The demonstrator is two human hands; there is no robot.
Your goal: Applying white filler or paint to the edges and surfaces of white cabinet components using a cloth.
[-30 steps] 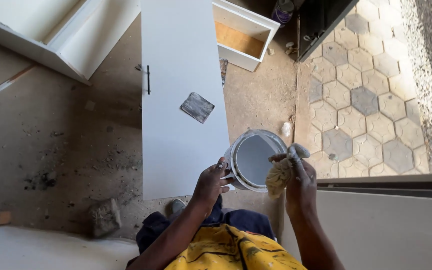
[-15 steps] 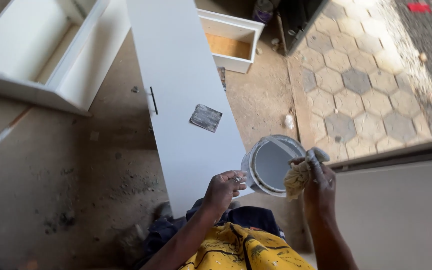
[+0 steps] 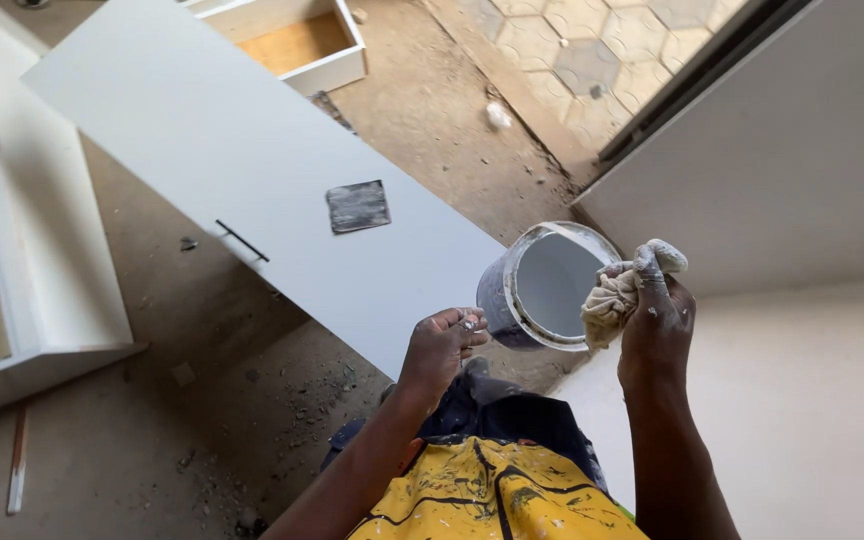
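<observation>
My left hand (image 3: pixel 444 343) grips a grey tin (image 3: pixel 542 285) by its lower edge, tilted so its pale inside faces me. My right hand (image 3: pixel 655 318) holds a crumpled, paint-stained rag (image 3: pixel 612 298) against the tin's rim on the right. Both hands are smeared with white. Behind the tin lies a long white cabinet door (image 3: pixel 242 170) flat on the ground, with a thin black handle (image 3: pixel 242 240) and a dark square sanding pad (image 3: pixel 358 206) resting on it.
A white open cabinet frame (image 3: pixel 22 260) lies at the left. A white drawer box (image 3: pixel 297 45) with a wooden bottom sits at the top. A large white panel (image 3: pixel 792 170) rises at the right. Dusty concrete floor (image 3: pixel 152 440) and hexagon paving (image 3: pixel 592 50) surround them.
The view has swung, so the door now runs diagonally. My hands keep the tin and the rag, and the tin has tipped more toward me.
</observation>
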